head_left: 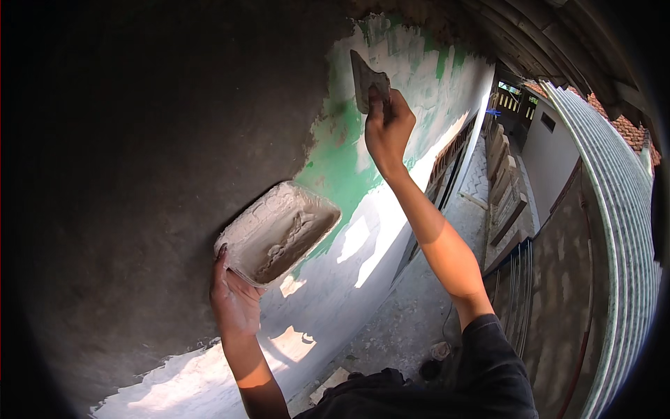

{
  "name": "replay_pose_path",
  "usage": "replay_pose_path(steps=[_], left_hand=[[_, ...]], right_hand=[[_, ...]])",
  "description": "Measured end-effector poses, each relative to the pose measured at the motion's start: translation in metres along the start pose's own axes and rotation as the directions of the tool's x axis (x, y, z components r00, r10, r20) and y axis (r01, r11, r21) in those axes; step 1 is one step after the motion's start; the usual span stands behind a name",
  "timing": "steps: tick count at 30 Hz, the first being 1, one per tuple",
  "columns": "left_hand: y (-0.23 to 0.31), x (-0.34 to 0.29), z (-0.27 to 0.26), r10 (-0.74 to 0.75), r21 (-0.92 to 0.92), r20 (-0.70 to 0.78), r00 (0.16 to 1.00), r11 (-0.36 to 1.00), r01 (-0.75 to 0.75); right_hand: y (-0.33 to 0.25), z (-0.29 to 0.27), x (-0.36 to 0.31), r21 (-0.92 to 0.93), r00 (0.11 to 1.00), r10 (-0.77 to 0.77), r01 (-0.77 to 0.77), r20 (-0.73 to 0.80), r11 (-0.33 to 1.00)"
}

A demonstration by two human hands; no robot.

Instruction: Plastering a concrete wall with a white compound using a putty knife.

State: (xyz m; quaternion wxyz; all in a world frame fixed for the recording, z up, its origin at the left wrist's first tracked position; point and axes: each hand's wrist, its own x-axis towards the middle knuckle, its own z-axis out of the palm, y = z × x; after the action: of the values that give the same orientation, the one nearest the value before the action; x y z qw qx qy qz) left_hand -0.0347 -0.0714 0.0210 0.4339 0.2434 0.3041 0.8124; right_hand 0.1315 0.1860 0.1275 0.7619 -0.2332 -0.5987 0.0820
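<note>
My left hand [236, 300] grips the near left corner of a rectangular tray [255, 230], its thumb hooked over the rim. Pale putty coats the tray, and a thicker ridge of it lies along the bottom. Higher up, my right hand [387, 129] pinches a flat putty scraper [370, 78], its blade tilted against or close to the wall; whether it touches I cannot tell. The wall [342, 143] there is green, with uneven whitish putty streaks around the scraper. Dark bare plaster [174, 140] borders the painted part on the left.
On the right, a narrow concrete walkway [412, 307] runs beside the wall. Stacked slabs or blocks [504, 188] stand along it. A corrugated sheet [600, 181] rises at the far right, and dark roofing [558, 42] hangs overhead. Small objects lie on the ground near my body.
</note>
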Motion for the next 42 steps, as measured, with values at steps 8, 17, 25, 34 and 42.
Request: replay_pose_path(steps=[8, 17, 25, 34, 42], left_hand=[[-0.005, -0.004, 0.015, 0.052, -0.03, -0.043, 0.998, 0.998, -0.053], [-0.003, -0.009, -0.003, 0.064, -0.028, 0.025, 0.998, 0.998, -0.063], [0.002, -0.02, 0.005, 0.045, -0.054, -0.015, 0.999, 0.997, -0.046], [0.002, -0.017, 0.005, 0.07, -0.078, -0.017, 0.997, 0.994, -0.071], [0.008, -0.024, 0.014, 0.083, -0.079, -0.123, 0.989, 0.993, -0.093]], right_hand=[[0.032, 0.017, -0.025, -0.113, 0.981, -0.192, 0.192, 0.012, 0.975], [0.042, -0.016, -0.01, 0.001, 0.995, 0.026, -0.026, -0.101, 1.0], [0.029, 0.026, -0.035, -0.129, 0.986, -0.162, 0.155, -0.039, 0.979], [0.043, -0.006, 0.049, -0.111, 0.988, 0.012, -0.029, -0.153, 0.993], [0.002, 0.021, 0.014, -0.127, 0.989, -0.127, 0.116, -0.077, 0.985]])
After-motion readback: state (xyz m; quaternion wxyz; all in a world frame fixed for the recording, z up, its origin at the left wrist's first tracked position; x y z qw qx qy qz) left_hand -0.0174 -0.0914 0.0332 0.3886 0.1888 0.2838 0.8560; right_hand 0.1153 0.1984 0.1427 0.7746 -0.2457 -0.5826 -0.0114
